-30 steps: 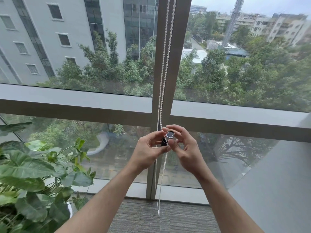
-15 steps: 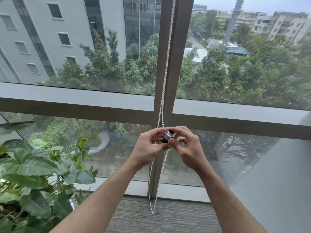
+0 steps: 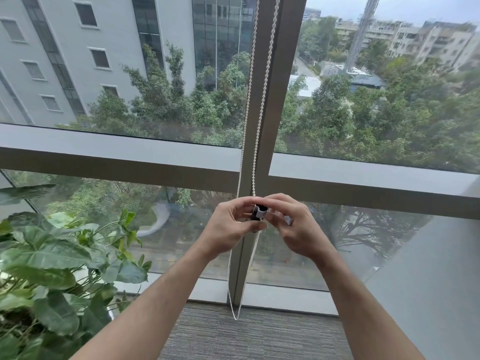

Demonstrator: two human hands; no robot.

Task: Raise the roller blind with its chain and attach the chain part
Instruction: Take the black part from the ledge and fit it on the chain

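Observation:
A white beaded chain [image 3: 260,113] hangs in two strands in front of the vertical window mullion [image 3: 283,100], and its loop ends just above the carpet. A small black and white chain part [image 3: 259,213] sits on the chain at chest height. My left hand [image 3: 231,229] pinches this part from the left, thumb under it. From the right, my right hand [image 3: 298,227] holds its top with the fingertips. The roller blind itself is out of view above.
A large leafy potted plant [image 3: 52,268] stands at the lower left, close to my left forearm. A grey wall [image 3: 428,281] angles in at the right. Grey carpet [image 3: 246,339] lies below the window frame.
Both hands stayed at the same spot on the chain and closed tighter around the part. The two strands drew together half a second ago and now hang apart again. The bottom loop swung slightly.

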